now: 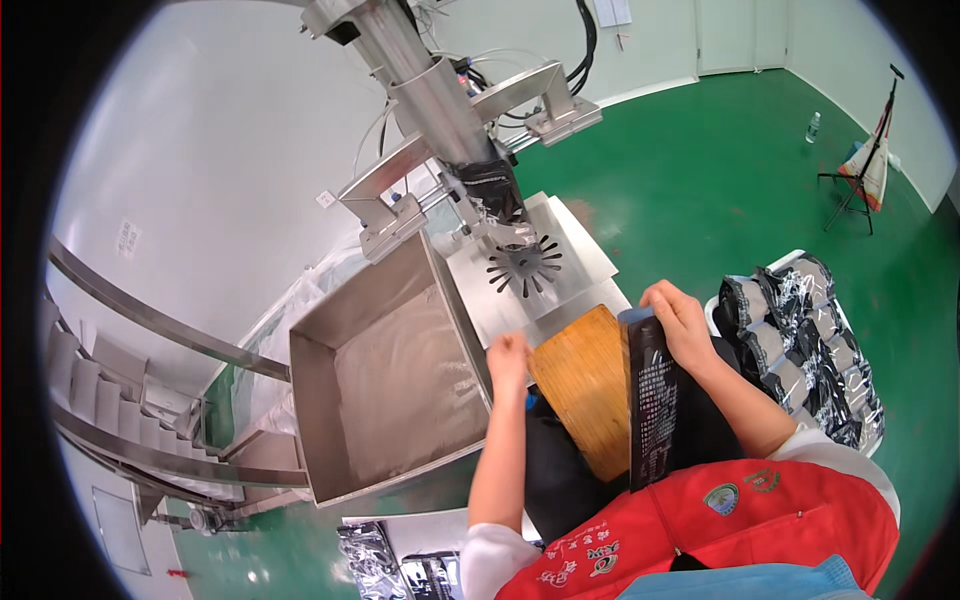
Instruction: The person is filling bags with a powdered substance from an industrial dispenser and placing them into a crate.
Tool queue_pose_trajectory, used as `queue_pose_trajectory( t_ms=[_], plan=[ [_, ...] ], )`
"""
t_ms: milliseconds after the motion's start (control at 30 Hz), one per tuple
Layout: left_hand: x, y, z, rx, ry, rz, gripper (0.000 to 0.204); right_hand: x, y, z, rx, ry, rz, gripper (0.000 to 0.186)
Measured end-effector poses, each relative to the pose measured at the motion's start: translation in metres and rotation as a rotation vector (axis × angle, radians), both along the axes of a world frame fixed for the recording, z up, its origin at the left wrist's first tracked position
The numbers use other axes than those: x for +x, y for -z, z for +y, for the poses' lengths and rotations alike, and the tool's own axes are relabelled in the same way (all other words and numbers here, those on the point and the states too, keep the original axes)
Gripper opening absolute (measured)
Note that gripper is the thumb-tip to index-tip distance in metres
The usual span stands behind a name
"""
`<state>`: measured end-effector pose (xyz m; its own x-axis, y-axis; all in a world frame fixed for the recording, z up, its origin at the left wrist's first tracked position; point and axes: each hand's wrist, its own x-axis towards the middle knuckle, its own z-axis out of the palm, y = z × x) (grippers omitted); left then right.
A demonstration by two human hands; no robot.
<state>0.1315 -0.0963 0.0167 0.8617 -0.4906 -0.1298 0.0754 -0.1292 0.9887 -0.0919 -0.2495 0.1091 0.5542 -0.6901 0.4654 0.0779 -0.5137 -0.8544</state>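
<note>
A wooden board (pixel 582 385) slants in front of my body, over my dark-clad legs. At its left edge my left hand (pixel 508 362) is closed like a fist; what it holds, if anything, is hidden. A flat black plastic bag with pale print (pixel 652 405) stands along the board's right side. My right hand (pixel 680 320) is closed at the bag's upper end, beside a small blue piece (pixel 635 315) whose kind I cannot make out. Ahead of both hands, a filling machine's metal spout (pixel 510 235) comes down over a slotted round grate (pixel 526 268) in a metal plate.
A deep metal bin (pixel 470 345) with grey-brown powder stands left of my left hand. On the right, a white crate (pixel 868 425) holds several filled black-and-clear bags. More black bags (pixel 372 560) lie on a pale surface at lower left. A thin stand (pixel 862 180) is far right.
</note>
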Motion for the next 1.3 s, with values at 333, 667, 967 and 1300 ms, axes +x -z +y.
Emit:
queue_pose_trajectory(
  t_ms=[333, 667, 967, 1300],
  plan=[
    [0.244, 0.037, -0.095, -0.511, -0.119, -0.159, 0.076, 0.051, 0.052, 0.008, 0.159, -0.133, 0.462, 0.014],
    [0.189, 0.069, -0.097, -0.498, -0.027, -0.064, 0.064, 0.073, 0.041, -0.004, 0.152, -0.206, 0.514, 0.035],
    [0.152, 0.034, -0.102, -0.235, 0.193, -0.527, 0.102, 0.225, -0.052, -0.055, -0.396, -0.02, 0.716, 0.046],
    [0.095, 0.025, -0.104, -0.539, 0.541, -0.211, 0.045, 0.194, -0.08, -0.048, -0.404, -0.236, 0.707, 0.033]
  ],
)
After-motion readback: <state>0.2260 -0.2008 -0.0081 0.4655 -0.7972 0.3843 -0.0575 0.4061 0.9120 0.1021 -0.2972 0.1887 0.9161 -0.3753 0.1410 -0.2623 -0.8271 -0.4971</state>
